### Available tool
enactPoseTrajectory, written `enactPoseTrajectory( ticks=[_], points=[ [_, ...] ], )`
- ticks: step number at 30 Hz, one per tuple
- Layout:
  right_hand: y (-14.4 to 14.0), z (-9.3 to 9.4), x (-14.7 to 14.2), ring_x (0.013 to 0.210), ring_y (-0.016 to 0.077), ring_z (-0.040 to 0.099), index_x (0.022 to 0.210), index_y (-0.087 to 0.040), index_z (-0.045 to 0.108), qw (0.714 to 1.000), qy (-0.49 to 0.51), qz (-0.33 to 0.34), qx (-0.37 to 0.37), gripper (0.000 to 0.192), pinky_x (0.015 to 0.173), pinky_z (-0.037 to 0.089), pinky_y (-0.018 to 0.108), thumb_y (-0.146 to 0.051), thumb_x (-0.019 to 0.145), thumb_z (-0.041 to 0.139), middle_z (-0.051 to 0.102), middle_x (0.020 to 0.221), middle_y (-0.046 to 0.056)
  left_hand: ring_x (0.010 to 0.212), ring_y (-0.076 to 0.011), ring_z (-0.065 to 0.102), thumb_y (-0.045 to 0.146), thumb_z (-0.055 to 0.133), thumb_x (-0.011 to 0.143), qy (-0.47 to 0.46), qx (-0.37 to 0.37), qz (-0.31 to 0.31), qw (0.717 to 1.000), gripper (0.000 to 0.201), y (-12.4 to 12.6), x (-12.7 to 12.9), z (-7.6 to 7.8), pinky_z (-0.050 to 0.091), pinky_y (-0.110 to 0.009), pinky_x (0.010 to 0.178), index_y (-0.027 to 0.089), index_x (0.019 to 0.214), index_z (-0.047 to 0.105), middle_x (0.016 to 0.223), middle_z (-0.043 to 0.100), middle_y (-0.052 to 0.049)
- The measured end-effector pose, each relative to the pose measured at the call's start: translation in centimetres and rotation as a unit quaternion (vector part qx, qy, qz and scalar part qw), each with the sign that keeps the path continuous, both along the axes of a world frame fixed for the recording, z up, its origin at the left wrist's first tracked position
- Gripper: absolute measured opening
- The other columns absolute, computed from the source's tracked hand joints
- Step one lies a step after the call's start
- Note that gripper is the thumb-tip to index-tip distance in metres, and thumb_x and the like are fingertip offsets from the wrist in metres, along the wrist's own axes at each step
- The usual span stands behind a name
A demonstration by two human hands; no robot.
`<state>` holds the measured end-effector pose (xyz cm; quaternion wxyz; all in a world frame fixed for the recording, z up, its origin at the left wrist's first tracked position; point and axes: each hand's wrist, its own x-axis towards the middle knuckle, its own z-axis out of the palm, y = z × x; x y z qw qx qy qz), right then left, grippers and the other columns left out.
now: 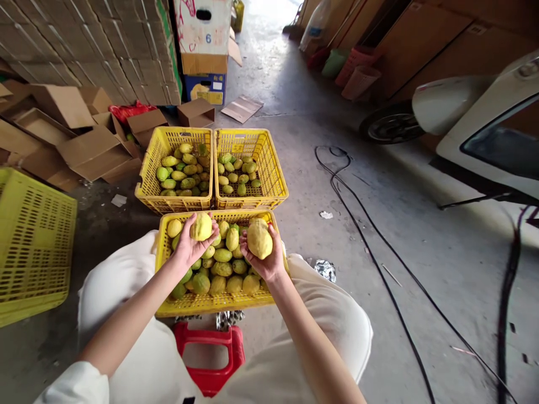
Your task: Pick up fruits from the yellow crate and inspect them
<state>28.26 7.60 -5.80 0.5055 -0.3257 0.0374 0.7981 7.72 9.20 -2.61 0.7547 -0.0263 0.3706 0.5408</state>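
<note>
My left hand (191,240) curls around a plump yellow fruit (201,226), holding it palm up. A slightly larger, lumpy yellow fruit (260,239) rests in my right hand (272,264), its fingers wrapped about the sides. Both hands are above the near yellow plastic crate (219,306), which stands between my knees. Inside lie many yellow-green oval fruits (222,269), some mottled with brown; my hands hide part of them. Beyond it, the back left crate (145,182) and the back right crate (275,174) hold more such fruits, fewer in the right one.
A red plastic stool (238,348) is below me. Left are another yellow crate (33,247) and a heap of cardboard boxes (90,148). Black cables (379,264) run across the floor at right, near a white vehicle (471,106). Stacked cartons (204,62) stand behind.
</note>
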Motion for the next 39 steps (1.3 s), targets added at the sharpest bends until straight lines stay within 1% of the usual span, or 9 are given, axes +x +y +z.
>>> enactPoseTrajectory(
  ticks=[3, 7, 13, 20, 25, 27, 31, 35, 39],
  points=[
    [0.0, 0.0, 0.1, 0.084, 0.0249, 0.078, 0.101, -0.022, 0.066, 1.000, -0.025, -0.006, 0.003, 0.023, 0.076, 0.069, 0.040, -0.036, 0.084, 0.071, 0.078, 0.087, 0.006, 0.076, -0.0166, 0.073, 0.025, 0.042, 0.105, 0.026, -0.013, -0.002, 1.000, 0.028, -0.2, 0.2, 0.0, 0.066, -0.027, 0.073, 0.012, 0.101, 0.066, 0.084, 0.070, -0.008],
    [0.2, -0.5, 0.1, 0.079, 0.0243, 0.076, 0.103, -0.019, 0.066, 0.999, -0.047, 0.000, -0.029, 0.025, 0.073, 0.068, 0.040, -0.040, 0.088, 0.065, 0.079, 0.093, 0.010, 0.077, -0.0198, 0.074, 0.020, 0.053, 0.099, 0.103, -0.052, -0.084, 0.990, 0.016, -0.3, 0.5, 0.2, 0.067, -0.031, 0.074, 0.013, 0.099, 0.068, 0.086, 0.073, -0.010],
    [0.5, -0.7, 0.7, 0.098, 0.0306, 0.076, 0.106, -0.021, 0.068, 0.995, -0.036, -0.050, -0.077, 0.031, 0.083, 0.068, 0.050, -0.032, 0.080, 0.056, 0.078, 0.090, 0.010, 0.101, -0.0335, 0.075, 0.025, 0.050, 0.097, 0.025, -0.046, -0.078, 0.996, 0.031, -0.4, 0.2, 0.6, 0.065, -0.049, 0.088, 0.009, 0.118, 0.065, 0.103, 0.075, -0.018],
    [0.2, 0.8, 1.2, 0.097, 0.0290, 0.077, 0.109, -0.023, 0.068, 0.996, -0.021, -0.074, 0.043, 0.032, 0.084, 0.068, 0.047, -0.035, 0.079, 0.065, 0.079, 0.097, 0.007, 0.073, -0.0204, 0.070, 0.022, 0.059, 0.096, 0.035, -0.024, -0.053, 0.998, 0.010, -0.2, -0.2, -0.1, 0.063, -0.031, 0.065, 0.015, 0.092, 0.064, 0.082, 0.069, -0.009],
    [-0.4, -2.4, 0.2, 0.073, 0.0185, 0.074, 0.099, -0.020, 0.066, 0.997, -0.054, 0.009, -0.062, 0.025, 0.063, 0.066, 0.028, -0.042, 0.088, 0.069, 0.077, 0.086, 0.005, 0.074, -0.0178, 0.070, 0.011, 0.062, 0.094, 0.068, -0.071, -0.073, 0.992, 0.006, -0.3, 0.4, -0.1, 0.066, -0.031, 0.071, 0.013, 0.093, 0.067, 0.089, 0.073, -0.009],
    [-1.3, -4.5, -0.4, 0.071, 0.0180, 0.074, 0.096, -0.023, 0.064, 0.981, -0.117, 0.066, -0.138, 0.018, 0.061, 0.065, 0.029, -0.040, 0.091, 0.068, 0.076, 0.082, 0.001, 0.073, -0.0173, 0.070, 0.010, 0.065, 0.093, 0.083, -0.119, -0.077, 0.986, 0.005, -0.2, 0.5, -0.2, 0.065, -0.028, 0.065, 0.014, 0.096, 0.067, 0.088, 0.072, -0.008],
    [-4.5, -7.7, -1.2, 0.063, 0.0183, 0.072, 0.093, -0.023, 0.064, 0.963, -0.157, 0.128, -0.179, 0.013, 0.056, 0.064, 0.031, -0.033, 0.088, 0.071, 0.072, 0.071, -0.002, 0.069, -0.0158, 0.068, 0.011, 0.065, 0.094, 0.092, -0.189, -0.038, 0.977, 0.007, 0.3, 0.1, -1.0, 0.064, -0.026, 0.060, 0.016, 0.096, 0.061, 0.082, 0.067, -0.006],
    [-6.6, -8.7, -1.6, 0.078, 0.0252, 0.075, 0.085, -0.024, 0.062, 0.948, -0.168, 0.187, -0.198, 0.022, 0.073, 0.066, 0.046, -0.032, 0.077, 0.081, 0.068, 0.068, -0.002, 0.071, -0.0182, 0.069, 0.017, 0.067, 0.093, 0.064, -0.184, -0.004, 0.981, 0.008, 0.7, -0.9, -1.2, 0.065, -0.031, 0.060, 0.019, 0.097, 0.059, 0.086, 0.067, -0.006],
    [-2.6, -7.8, -3.9, 0.081, 0.0273, 0.076, 0.079, -0.027, 0.053, 0.943, -0.194, 0.171, -0.208, 0.022, 0.078, 0.065, 0.054, -0.033, 0.078, 0.074, 0.064, 0.068, -0.003, 0.072, -0.0187, 0.068, 0.024, 0.057, 0.098, 0.042, -0.162, 0.032, 0.985, 0.007, 1.0, -2.1, -1.1, 0.063, -0.030, 0.059, 0.019, 0.094, 0.057, 0.087, 0.066, -0.006]
  ],
)
